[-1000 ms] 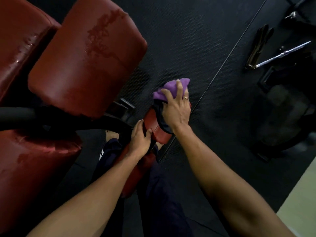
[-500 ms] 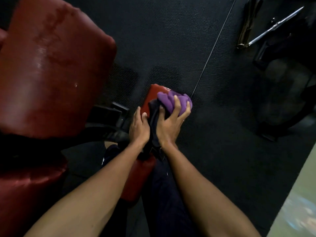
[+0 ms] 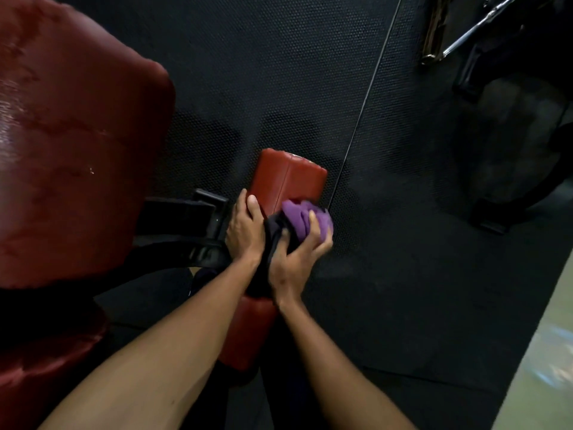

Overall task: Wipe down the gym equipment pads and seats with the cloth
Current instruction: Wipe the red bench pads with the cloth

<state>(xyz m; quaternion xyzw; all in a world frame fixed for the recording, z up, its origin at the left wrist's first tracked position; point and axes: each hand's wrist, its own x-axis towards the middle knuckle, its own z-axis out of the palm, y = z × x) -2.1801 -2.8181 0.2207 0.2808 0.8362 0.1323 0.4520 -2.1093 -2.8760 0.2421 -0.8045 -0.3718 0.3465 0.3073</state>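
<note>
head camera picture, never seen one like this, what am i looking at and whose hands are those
No robot here: the camera sits on a person's head and looks down, so the two arms are the wearer's own. The left hand holds the side of a small red pad, part of gym equipment. The right hand grips a bunched purple cloth and presses it against that pad. A large red pad fills the left. Below is black rubber flooring, with a metal bar lying at the top right.

A big pad [image 3: 77,150] fills the left. Right of it lies a narrow pad [image 3: 286,180], the cloth [image 3: 305,216] on it. A metal bar [image 3: 477,30] lies far right.
</note>
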